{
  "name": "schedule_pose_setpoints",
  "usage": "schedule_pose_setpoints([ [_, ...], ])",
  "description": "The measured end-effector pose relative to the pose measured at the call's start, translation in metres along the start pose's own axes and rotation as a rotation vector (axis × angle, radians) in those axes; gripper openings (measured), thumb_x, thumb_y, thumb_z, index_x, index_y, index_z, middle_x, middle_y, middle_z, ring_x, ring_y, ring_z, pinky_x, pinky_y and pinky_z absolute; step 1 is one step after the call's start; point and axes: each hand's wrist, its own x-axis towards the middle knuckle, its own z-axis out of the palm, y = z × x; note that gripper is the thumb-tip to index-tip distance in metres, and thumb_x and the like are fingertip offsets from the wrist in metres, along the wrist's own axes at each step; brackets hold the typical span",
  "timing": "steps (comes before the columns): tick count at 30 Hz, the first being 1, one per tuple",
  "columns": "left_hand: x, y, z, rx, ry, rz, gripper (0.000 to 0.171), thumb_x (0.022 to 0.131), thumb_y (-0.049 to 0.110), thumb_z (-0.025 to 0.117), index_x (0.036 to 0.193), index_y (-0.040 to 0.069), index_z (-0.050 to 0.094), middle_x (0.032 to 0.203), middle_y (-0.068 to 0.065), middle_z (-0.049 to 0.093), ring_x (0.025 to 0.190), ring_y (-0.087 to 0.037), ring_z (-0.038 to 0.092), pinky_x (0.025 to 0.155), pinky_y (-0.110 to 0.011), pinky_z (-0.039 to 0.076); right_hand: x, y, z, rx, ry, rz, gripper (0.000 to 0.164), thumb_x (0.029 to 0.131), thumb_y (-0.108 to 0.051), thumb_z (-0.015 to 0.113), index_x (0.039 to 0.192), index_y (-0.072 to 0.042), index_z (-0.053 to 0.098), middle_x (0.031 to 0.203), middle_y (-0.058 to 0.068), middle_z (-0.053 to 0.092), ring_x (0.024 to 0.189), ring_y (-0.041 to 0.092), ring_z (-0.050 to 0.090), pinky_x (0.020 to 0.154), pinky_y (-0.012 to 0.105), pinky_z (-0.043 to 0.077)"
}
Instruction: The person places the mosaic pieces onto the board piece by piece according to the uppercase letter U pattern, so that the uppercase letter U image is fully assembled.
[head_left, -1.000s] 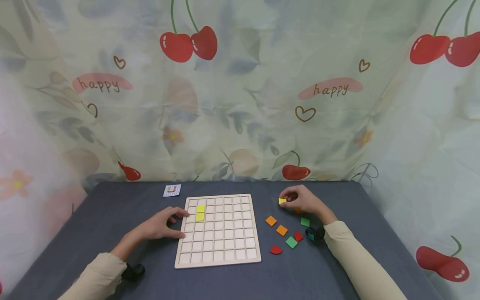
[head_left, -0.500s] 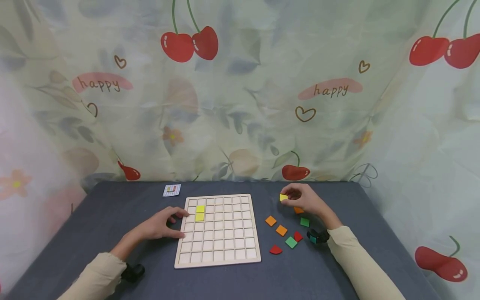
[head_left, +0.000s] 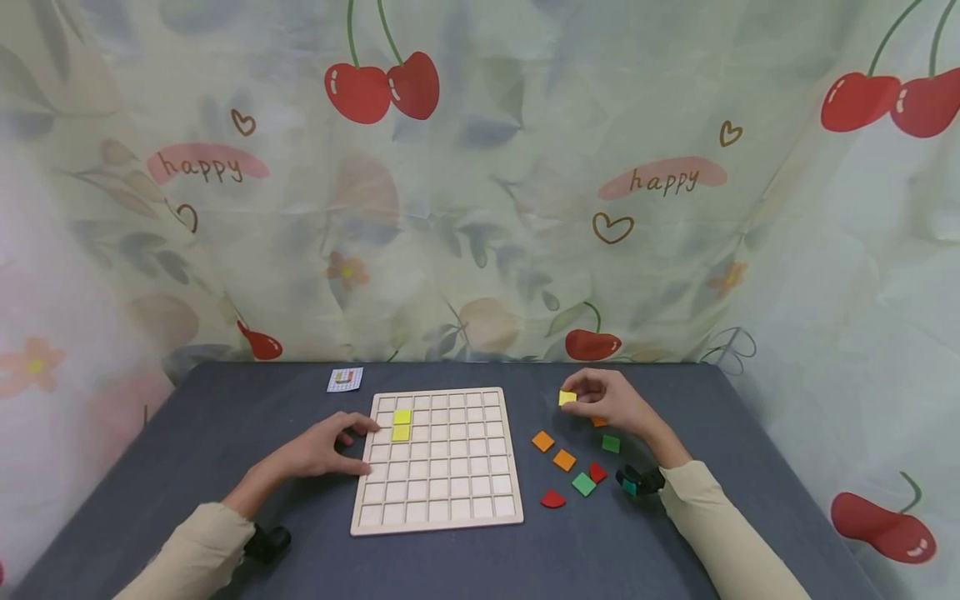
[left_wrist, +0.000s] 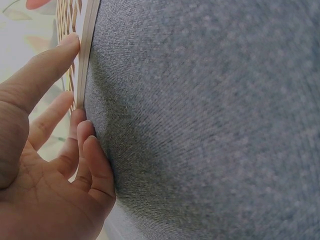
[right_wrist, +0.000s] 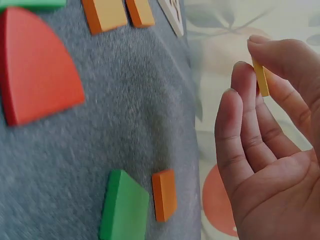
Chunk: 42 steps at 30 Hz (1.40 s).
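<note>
Placed: two yellow square tiles (head_left: pixel 401 432) sit in the second column from the left of the pale wooden grid board (head_left: pixel 450 467), in its second and third rows from the far edge. In progress: a third yellow square tile (head_left: pixel 567 399), pinched between thumb and fingers of the right hand (head_left: pixel 611 400), is held up off the board, towards the surface's (head_left: pixel 600 558) far edge. Outstanding: three orange tiles (head_left: pixel 564 460), two green square tiles (head_left: pixel 583 484) and two red pieces (head_left: pixel 552 499) lie loose right of the board. The left hand (head_left: pixel 318 450), loosely spread and grasping nothing, touches the board's left edge. Assessment: early stage.
</note>
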Motion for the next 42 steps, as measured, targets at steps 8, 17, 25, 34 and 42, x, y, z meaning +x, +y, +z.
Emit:
schedule_pose_setpoints([
  [8,0.0,0.002,-0.001,-0.003,0.001,0.013,0.06,0.084,0.025,0.086,0.134,0.004,0.06,0.125,-0.016,0.054,0.107,-0.035,0.055,0.092,-0.054,0.044,-0.005,-0.009,0.007,0.071,-0.002,0.025,0.027,0.091,-0.013,0.079,0.116,-0.006,0.072,0.101,0.013,0.067,0.085,0.048,0.06,0.066,0.042,0.051],
  [17,0.0,0.001,0.001,0.011,0.003,-0.005,0.06,0.083,0.026,0.087,0.133,0.006,0.061,0.124,-0.014,0.055,0.107,-0.034,0.055,0.092,-0.054,0.044,-0.007,-0.018,0.021,0.06,-0.016,0.015,0.025,0.095,-0.013,0.074,0.119,-0.006,0.073,0.103,0.011,0.068,0.088,0.039,0.065,0.08,0.047,0.055],
  [25,-0.001,0.003,0.001,0.01,0.003,-0.007,0.061,0.083,0.026,0.088,0.133,0.006,0.06,0.124,-0.014,0.055,0.107,-0.034,0.055,0.092,-0.054,0.045,-0.005,-0.021,0.033,0.09,-0.032,0.0,0.024,0.095,-0.012,0.075,0.118,-0.005,0.072,0.106,0.011,0.069,0.092,0.04,0.066,0.079,0.04,0.056],
  [34,0.0,0.002,0.0,0.011,0.0,0.002,0.06,0.083,0.026,0.087,0.133,0.005,0.06,0.124,-0.014,0.055,0.106,-0.034,0.055,0.092,-0.054,0.044,0.001,-0.024,0.049,0.132,-0.062,-0.003,0.023,0.095,-0.011,0.074,0.117,-0.002,0.072,0.101,0.015,0.069,0.089,0.043,0.066,0.081,0.046,0.055],
  [42,0.0,0.002,0.0,0.012,-0.004,0.015,0.06,0.084,0.025,0.086,0.133,0.004,0.06,0.123,-0.015,0.055,0.106,-0.034,0.055,0.092,-0.053,0.044,0.01,-0.03,0.068,0.125,-0.077,-0.014,0.022,0.096,-0.014,0.074,0.114,-0.002,0.074,0.097,0.012,0.069,0.089,0.048,0.062,0.078,0.051,0.053],
])
